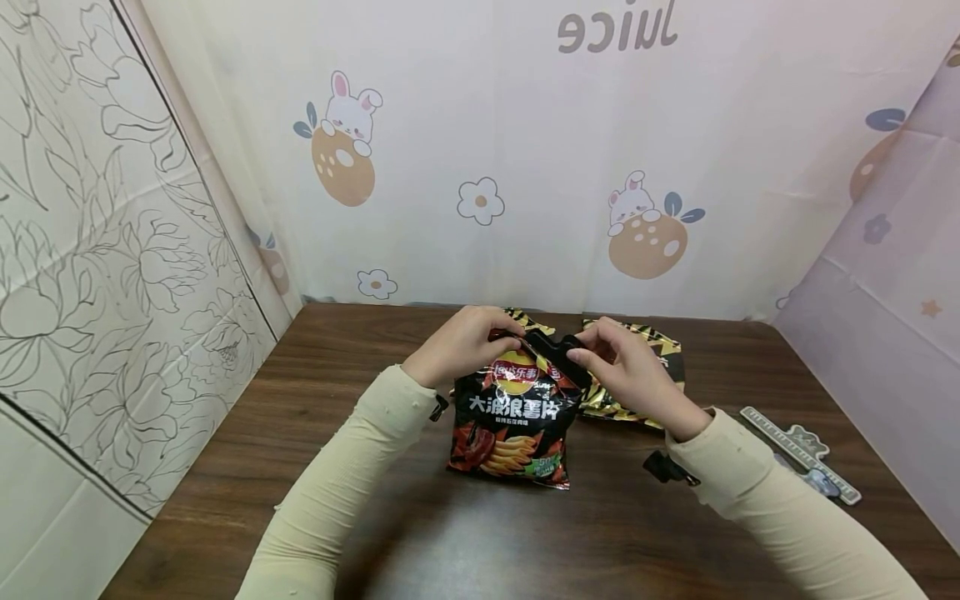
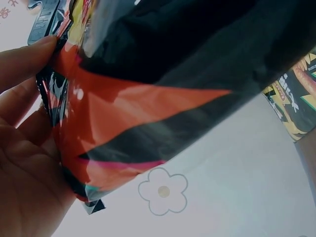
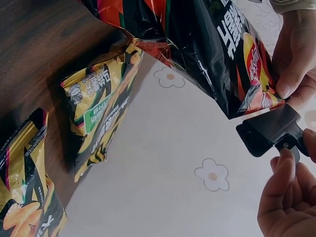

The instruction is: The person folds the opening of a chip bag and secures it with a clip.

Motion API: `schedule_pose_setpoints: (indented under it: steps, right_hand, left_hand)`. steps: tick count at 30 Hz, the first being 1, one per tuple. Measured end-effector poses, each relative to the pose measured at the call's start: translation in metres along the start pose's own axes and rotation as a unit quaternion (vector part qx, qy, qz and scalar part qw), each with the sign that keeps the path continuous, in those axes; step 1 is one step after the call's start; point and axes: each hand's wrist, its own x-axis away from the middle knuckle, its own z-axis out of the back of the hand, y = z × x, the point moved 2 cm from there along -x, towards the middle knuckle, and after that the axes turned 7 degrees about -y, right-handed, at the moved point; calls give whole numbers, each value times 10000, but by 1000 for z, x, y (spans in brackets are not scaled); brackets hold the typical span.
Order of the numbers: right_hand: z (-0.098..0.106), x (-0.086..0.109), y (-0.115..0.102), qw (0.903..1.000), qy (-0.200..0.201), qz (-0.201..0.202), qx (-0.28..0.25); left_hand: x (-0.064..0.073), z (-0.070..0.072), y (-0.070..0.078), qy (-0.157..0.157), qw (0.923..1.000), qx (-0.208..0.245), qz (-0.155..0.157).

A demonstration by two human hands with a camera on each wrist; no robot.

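Observation:
A black and red bag of potato chips (image 1: pixel 512 408) stands upright over the table, its front toward me. My left hand (image 1: pixel 467 343) pinches the bag's top edge, thumb in front. At the top right corner, my right hand (image 1: pixel 633 371) pinches the handles of a black bag clip (image 1: pixel 555 354) between thumb and fingers. The right wrist view has the clip's wide jaw (image 3: pixel 266 131) right beside the folded top edge; whether it bites the bag I cannot tell. Red and black foil (image 2: pixel 123 113) fills much of the left wrist view.
Behind the bag lie two yellow and black snack bags (image 1: pixel 675 354), one mostly hidden in the head view. A pale ruler-like strip with a decorated shape (image 1: pixel 802 450) lies on the brown table (image 1: pixel 360 367) at right. Printed curtains (image 1: pixel 480 125) stand behind.

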Motion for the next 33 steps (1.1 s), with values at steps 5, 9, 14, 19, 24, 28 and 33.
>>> schedule_pose_setpoints:
  steps: [5, 9, 14, 19, 24, 28, 33]
  right_hand:
    - [0, 1, 0, 9999, 101, 63, 5]
    - [0, 1, -1, 9999, 78, 59, -24]
    - [-1, 1, 0, 9999, 74, 79, -22]
    - [-3, 0, 3, 9999, 60, 83, -9]
    - [-5, -1, 4, 9999, -49, -47, -121]
    - [-6, -3, 5, 9996, -105, -78, -240]
    - [-9, -4, 6, 9994, -129, -72, -304]
  left_hand:
    - [0, 1, 0, 6, 10000, 6, -7]
    - [0, 1, 0, 8, 10000, 1, 11]
    - [1, 1, 0, 2, 10000, -1, 4]
    - [1, 1, 0, 27, 10000, -51, -41]
    - [0, 1, 0, 41, 9999, -66, -73]
    - [0, 1, -1, 57, 9999, -44, -79]
    - [0, 1, 0, 58, 9999, 32, -81]
